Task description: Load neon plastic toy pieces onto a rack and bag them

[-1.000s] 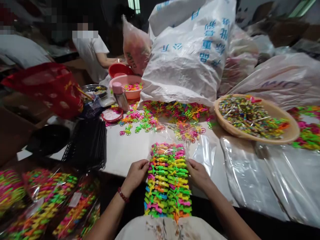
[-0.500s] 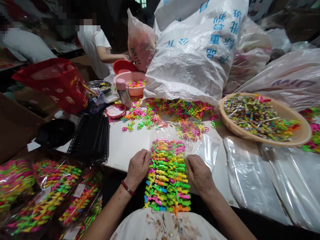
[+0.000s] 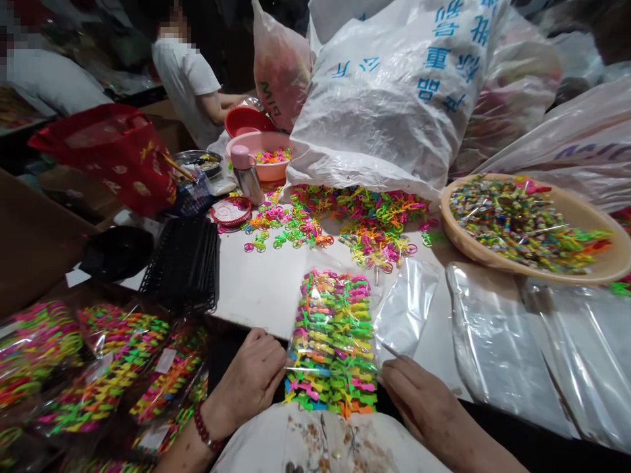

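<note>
Two side-by-side columns of stacked colourful plastic toys (image 3: 335, 335) lean between the table's front edge and my body, with a clear plastic bag around most of their length. My left hand (image 3: 259, 368), a red bead bracelet at its wrist, is closed on the bag's left edge. On the other side my right hand (image 3: 407, 391) pinches the right edge, low beside the stack. The lowest toys stick out near my shirt. A flat clear bag (image 3: 408, 305) lies on the table just right of the stack.
Loose toys (image 3: 374, 243) spill from a big white sack (image 3: 374, 112). At right are an orange basin (image 3: 611, 256) of small parts and flat clear bags (image 3: 497, 328). Black racks (image 3: 182, 263), a flask (image 3: 246, 174) and packed toys (image 3: 103, 374) are at left. Two people work behind.
Both hands have moved down towards my body along the stack's sides, and the clear bag now covers more of the toys. The view has shifted slightly.
</note>
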Tool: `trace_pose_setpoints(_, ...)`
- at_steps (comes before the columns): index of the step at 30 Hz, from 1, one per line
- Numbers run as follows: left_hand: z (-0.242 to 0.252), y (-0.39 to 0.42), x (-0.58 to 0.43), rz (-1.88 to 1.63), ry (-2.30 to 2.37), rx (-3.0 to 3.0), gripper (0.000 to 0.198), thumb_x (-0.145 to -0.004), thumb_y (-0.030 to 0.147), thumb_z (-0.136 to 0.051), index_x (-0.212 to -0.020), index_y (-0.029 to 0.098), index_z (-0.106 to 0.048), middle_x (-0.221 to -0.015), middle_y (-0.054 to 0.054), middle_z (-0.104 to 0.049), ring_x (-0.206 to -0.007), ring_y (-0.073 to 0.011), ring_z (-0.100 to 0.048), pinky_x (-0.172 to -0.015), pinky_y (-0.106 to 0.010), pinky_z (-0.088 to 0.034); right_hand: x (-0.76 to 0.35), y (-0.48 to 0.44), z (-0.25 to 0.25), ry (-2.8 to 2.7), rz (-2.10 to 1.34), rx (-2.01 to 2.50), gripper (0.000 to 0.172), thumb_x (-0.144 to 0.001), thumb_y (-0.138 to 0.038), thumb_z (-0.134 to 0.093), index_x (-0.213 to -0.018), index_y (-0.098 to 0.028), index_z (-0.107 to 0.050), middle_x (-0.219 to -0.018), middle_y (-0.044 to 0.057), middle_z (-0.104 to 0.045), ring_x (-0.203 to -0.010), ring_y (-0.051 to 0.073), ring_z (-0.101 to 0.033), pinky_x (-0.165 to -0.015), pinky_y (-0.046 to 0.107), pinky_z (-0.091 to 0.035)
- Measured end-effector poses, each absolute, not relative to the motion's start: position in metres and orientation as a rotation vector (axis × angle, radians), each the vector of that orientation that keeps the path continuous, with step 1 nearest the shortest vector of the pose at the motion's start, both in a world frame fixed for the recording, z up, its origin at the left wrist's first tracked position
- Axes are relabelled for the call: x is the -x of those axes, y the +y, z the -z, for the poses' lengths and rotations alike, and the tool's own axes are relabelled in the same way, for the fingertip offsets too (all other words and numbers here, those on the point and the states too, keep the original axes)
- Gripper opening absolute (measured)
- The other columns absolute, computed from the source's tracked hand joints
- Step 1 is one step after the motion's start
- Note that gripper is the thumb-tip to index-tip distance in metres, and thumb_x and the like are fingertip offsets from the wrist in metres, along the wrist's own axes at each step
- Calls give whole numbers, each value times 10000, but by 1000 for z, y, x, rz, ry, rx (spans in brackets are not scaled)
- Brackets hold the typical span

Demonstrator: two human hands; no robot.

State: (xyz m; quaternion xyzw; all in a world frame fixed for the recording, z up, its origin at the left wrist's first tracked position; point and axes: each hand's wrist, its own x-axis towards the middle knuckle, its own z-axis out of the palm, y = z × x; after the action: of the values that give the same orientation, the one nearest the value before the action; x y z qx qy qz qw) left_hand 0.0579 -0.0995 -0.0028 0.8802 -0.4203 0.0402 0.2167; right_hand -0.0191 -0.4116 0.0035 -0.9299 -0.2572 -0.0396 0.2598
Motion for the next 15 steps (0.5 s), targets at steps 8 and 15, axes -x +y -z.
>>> trace_pose_setpoints(8, -22, -80, -31, 182, -1300, -2438, 225, -940, 153, -422, -725, 192, -477, -688, 13, -543, -661, -135, -454, -742, -320, -349, 33, -413, -34, -869, -314, 2435, 157, -917, -130, -479, -861, -243, -572, -817, 13, -642, -708, 135, -596, -609, 228, -447)
trace_pose_setpoints(15, -25, -76, -16, 528, -1013, -2385, 208, -958, 293, -450, -794, 212, -548, -761, 21, -630, -673, -111, -551, -625, -238, -349, 35, -412, -16, -719, -211, 2462, 101, -900, -215, -509, -888, -272, -592, -818, 9, -664, -584, 127, -599, -506, 211, -426)
